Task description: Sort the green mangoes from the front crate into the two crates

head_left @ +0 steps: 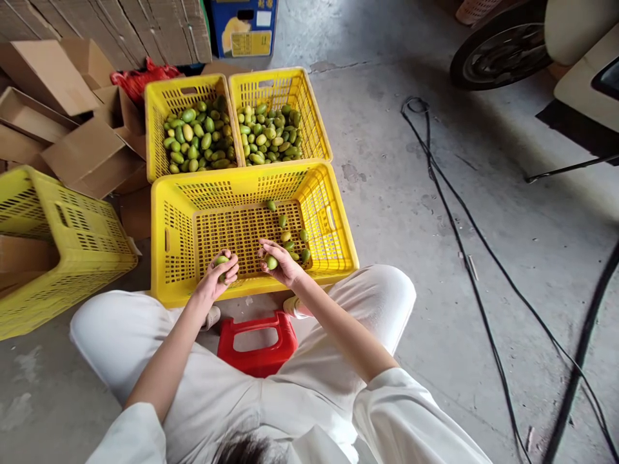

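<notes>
Currently the left hand (pixel 220 274) is gripping a green fruit (pixel 221 261) over the near yellow crate (pixel 184 293), fingers curled closed. The right hand (pixel 280 261) is pinching another fruit (pixel 271 262) above the same crate; a gentle hold seems best, to avoid bruising.

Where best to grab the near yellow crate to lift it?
Judging by shape, take the near crate by the handle slots cut in its two short walls: the left slot and the right slot. Come in from outside each end, fingers hooked under the rim. It sits flat and nearly empty, a few fruits at right. Both hands, left hand and right hand, hold fruit now.
</notes>
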The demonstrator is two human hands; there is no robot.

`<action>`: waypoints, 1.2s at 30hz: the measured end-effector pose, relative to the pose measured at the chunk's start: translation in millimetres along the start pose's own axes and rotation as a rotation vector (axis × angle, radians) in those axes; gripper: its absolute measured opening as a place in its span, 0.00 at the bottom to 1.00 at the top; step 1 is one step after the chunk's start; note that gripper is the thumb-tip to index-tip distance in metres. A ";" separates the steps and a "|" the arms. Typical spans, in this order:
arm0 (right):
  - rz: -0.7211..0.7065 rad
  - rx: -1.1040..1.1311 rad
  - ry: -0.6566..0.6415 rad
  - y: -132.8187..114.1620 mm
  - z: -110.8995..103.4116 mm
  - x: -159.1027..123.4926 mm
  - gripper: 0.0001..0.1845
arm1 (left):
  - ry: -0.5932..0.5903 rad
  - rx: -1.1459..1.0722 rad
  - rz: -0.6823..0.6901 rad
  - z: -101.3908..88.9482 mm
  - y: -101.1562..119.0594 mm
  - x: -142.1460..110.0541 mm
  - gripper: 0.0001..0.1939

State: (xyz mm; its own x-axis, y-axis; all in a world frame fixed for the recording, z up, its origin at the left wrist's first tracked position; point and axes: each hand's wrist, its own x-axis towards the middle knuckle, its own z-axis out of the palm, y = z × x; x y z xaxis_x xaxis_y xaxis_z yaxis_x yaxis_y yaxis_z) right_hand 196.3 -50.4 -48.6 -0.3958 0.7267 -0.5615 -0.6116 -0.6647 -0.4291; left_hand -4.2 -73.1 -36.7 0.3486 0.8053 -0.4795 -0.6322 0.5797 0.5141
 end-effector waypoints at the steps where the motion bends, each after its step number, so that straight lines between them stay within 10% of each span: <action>1: 0.020 -0.019 0.011 1.1 -1.4 1.5 0.15 | -0.009 0.011 -0.013 -0.7 -0.9 0.5 0.15; 11: 0.163 0.094 0.127 4.6 -11.1 10.1 0.02 | -0.002 -0.038 -0.162 12.8 1.1 -0.1 0.16; 16: 0.070 0.033 -0.032 -2.2 -4.4 5.2 0.19 | 0.010 0.031 -0.117 13.0 -0.4 -2.4 0.17; 36: 0.056 0.121 -0.133 -3.0 0.9 4.3 0.17 | 0.230 -0.243 0.066 11.2 4.3 7.1 0.05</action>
State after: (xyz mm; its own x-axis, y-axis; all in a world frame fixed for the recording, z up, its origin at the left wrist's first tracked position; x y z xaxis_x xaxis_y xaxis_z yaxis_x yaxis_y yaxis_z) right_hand 195.8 -45.2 -49.0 -0.5137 0.7107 -0.4807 -0.6607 -0.6851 -0.3067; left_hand 3.2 -63.5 -30.0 0.1538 0.7753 -0.6125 -0.8043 0.4583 0.3782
